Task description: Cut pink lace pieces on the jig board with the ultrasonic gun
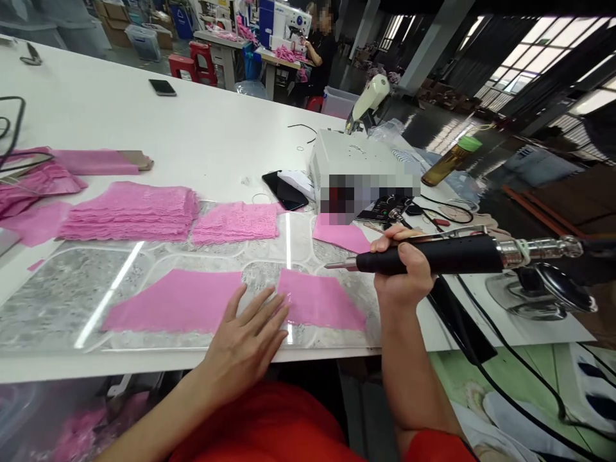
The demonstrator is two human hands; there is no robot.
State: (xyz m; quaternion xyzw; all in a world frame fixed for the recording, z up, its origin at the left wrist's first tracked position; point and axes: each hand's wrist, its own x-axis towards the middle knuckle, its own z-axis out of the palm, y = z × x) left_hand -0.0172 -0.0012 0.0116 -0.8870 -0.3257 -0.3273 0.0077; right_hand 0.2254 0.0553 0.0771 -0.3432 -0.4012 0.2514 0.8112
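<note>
My left hand (248, 337) lies flat with fingers spread at the near edge of the work surface. Its fingers rest between two pink fabric pieces: a longer left piece (178, 301) and a right piece (322, 300), whose left edge the fingertips touch. My right hand (404, 266) is closed around a black handheld tool (447, 253) with a pointed metal tip. The tip points left, above the right piece and apart from it. Another pink piece (339, 232) lies farther back, partly beneath a blurred patch.
Behind the flat pieces stand a large fabric stack (129, 212) and a smaller stack (235, 221). A grey box (360, 154), a phone (285, 190) and a bottle (450, 163) are at the back right. Black cables (510, 372) hang on the right. A person (322, 54) sits at a distant sewing machine.
</note>
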